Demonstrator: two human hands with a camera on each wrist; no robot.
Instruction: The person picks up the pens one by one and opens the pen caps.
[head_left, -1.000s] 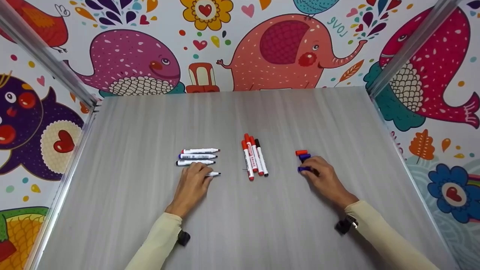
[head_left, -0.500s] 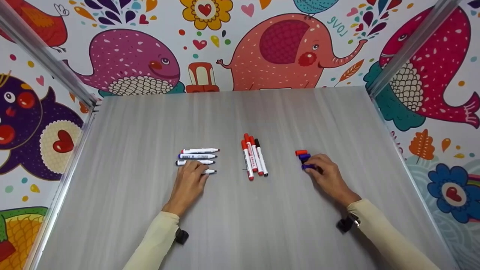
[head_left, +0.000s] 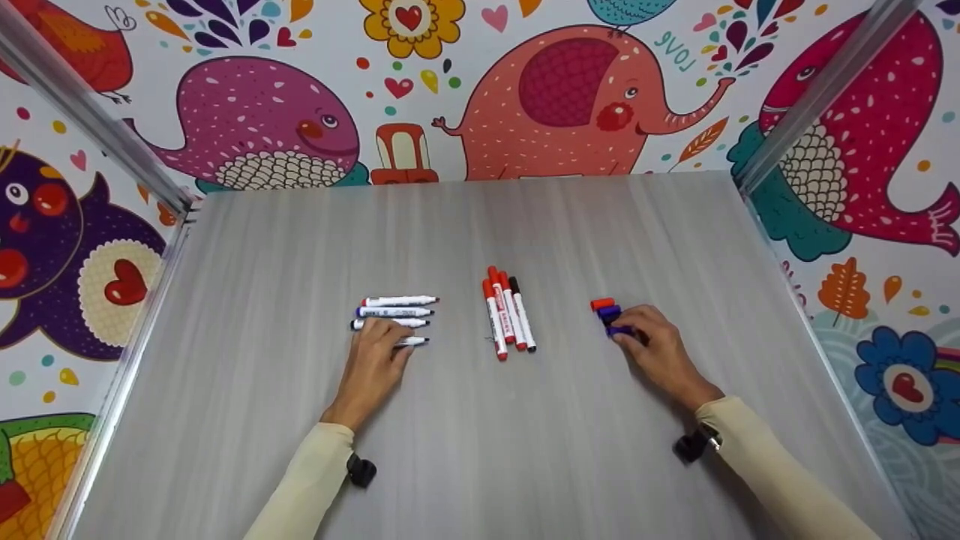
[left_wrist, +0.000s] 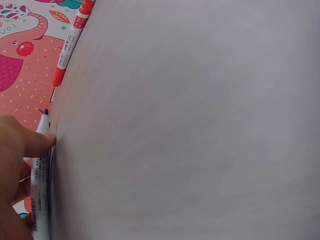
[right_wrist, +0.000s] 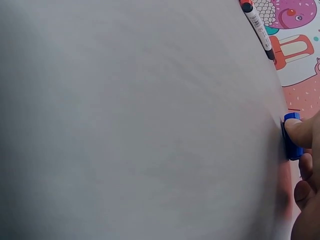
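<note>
My left hand [head_left: 373, 364] pinches an uncapped marker [left_wrist: 42, 180] with a dark blue tip, low over the table. Beyond it lie three more uncapped markers side by side: one with a red end [head_left: 400, 301], one with a blue end [head_left: 395, 312] and one with a black end [head_left: 409, 323], tips to the right. On the right, my right hand [head_left: 660, 349] pinches a blue cap [right_wrist: 292, 137] between thumb and fingers. Just past it sit a red cap [head_left: 602, 304], another blue cap [head_left: 609, 313] and a dark cap partly hidden by the fingers.
Between the hands, several capped markers [head_left: 507, 315], red ones and a black one, lie close together on the grey wood-look table [head_left: 465, 450]. Metal posts [head_left: 832, 90] and cartoon-printed walls [head_left: 555, 105] border the table at the back and sides.
My left hand has drawn its marker leftward and slightly away, nearer the row of uncapped markers. The right hand has shifted the blue cap a little to the right and away, close to the other caps.
</note>
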